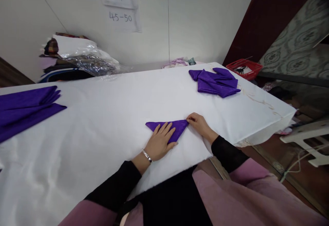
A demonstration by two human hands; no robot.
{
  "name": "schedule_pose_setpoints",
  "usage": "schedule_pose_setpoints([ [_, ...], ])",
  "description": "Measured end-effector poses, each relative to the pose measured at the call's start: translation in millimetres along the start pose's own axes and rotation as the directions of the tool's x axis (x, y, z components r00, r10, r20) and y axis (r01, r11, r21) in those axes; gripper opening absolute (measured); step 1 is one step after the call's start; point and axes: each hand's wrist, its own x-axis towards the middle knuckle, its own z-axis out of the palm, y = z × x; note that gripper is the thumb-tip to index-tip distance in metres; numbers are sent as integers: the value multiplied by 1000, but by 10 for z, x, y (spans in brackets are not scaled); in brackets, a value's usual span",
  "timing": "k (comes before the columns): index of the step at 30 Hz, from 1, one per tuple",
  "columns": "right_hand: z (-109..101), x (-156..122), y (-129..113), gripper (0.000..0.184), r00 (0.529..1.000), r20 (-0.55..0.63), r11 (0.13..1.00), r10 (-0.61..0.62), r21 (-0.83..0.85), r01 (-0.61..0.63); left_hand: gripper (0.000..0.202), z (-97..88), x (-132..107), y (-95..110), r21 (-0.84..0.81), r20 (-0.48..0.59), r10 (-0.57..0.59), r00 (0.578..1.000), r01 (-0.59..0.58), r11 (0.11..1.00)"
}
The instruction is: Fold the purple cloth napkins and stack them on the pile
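Observation:
A purple cloth napkin (178,126), folded into a triangle, lies near the front edge of the white-covered table (113,109). Flat on its middle rests my left hand (159,141), fingers spread and a bracelet at the wrist; it covers part of the cloth. My right hand (197,122) pinches the triangle's right corner between thumb and fingertips. Behind and to the right sits a loose heap of folded purple cloths (217,82). More purple cloth (28,106) is stacked at the table's left side.
At the back left stands a pile of fabrics (77,58) partly wrapped in clear plastic. A red basket (244,69) is beyond the far right corner. Handwritten papers (123,17) hang on the wall. To the right, a white plastic stool (308,140) stands on the floor.

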Motion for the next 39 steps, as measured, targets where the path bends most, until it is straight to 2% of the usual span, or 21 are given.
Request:
schedule_pose_setpoints([
  [5,-66,20,37,11,995,-93,999,28,-27,-31,60,80,-17,-20,38,33,-27,999,26,999],
  [7,-97,-51,-51,15,983,-177,997,-45,-63,34,61,78,-13,-36,43,47,-30,998,28,999],
  [9,-90,-174,-218,21,961,-193,978,-197,-112,178,60,85,-12,-48,44,48,-27,998,25,999],
  [11,-29,-312,-412,29,925,-33,918,-378,-143,370,60,105,-14,-57,39,39,-14,999,13,999],
  [13,62,-415,-558,44,848,221,843,-481,-148,517,60,124,-14,-59,31,38,-4,999,3,1000],
  [15,137,-461,-602,65,790,407,811,-459,-171,560,60,123,-8,-52,26,55,-10,998,9,1000],
  [16,160,-465,-585,73,784,454,811,-423,-195,551,60,113,-3,-48,23,67,-15,998,14,1000],
  [19,162,-441,-452,81,793,502,820,-346,-250,516,61,45,1,-78,-12,119,-6,993,8,1000],
  [22,116,-429,-341,78,804,484,818,-345,-265,510,58,-50,-46,-246,-69,126,-35,991,44,997],
  [24,91,-438,-323,75,814,462,824,-352,-260,504,52,-111,-117,-444,-97,72,-137,988,144,985],
  [26,83,-449,-341,72,819,447,829,-360,-249,500,45,-167,-199,-672,-153,-24,-240,970,234,960],
  [29,108,-452,-402,71,823,441,831,-358,-253,496,36,-229,-291,-955,-238,-138,-279,950,242,941],
  [31,142,-447,-448,73,831,439,828,-341,-278,487,32,-248,-311,-1052,-250,-157,-272,949,228,941],
  [35,208,-446,-510,72,840,440,811,-316,-334,480,38,-243,-291,-994,-234,-174,-268,948,224,946],
  [37,220,-452,-517,70,837,438,800,-327,-344,492,46,-235,-265,-860,-179,-166,-203,965,173,969],
  [39,219,-458,-513,68,834,429,790,-348,-344,507,52,-226,-227,-689,-109,-109,-88,990,76,991],
])
